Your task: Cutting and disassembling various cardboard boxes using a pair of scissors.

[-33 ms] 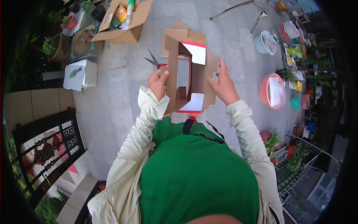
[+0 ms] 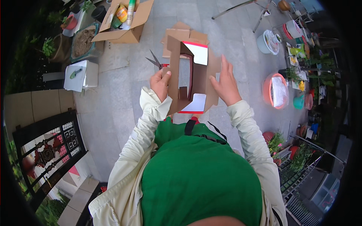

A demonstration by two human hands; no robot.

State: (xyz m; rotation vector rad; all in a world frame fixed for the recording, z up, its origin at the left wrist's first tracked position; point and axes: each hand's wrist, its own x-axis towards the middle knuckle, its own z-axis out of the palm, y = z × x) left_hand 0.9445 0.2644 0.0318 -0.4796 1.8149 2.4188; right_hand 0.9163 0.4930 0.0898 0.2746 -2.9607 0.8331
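Observation:
In front of my body is an open cardboard box (image 2: pixel 198 81), brown inside, with white, red-edged flaps at its far and near ends. Paving shows through an opening in its bottom. My left hand (image 2: pixel 160 83) grips the box's left flap, thumb on the near face. Scissors (image 2: pixel 154 60) with dark blades spread apart jut out above that hand. Their red handle is partly hidden behind the flap, so how they are held is unclear. My right hand (image 2: pixel 227 83) rests against the right flap, its fingers stretched out and the thumb touching the cardboard.
Flattened cardboard pieces (image 2: pixel 182 34) lie on the paving beyond the box. A carton (image 2: pixel 130 36) with bottles and packets stands farther left, near a soil-filled tub (image 2: pixel 83 43) and a white box (image 2: pixel 91 73). To the right are a pink basin (image 2: pixel 268 92) and a bluish bucket (image 2: pixel 264 44).
My right hand has shifted very slightly, its fingers a little higher along the right flap. The box, the scissors and my left hand look nearly the same.

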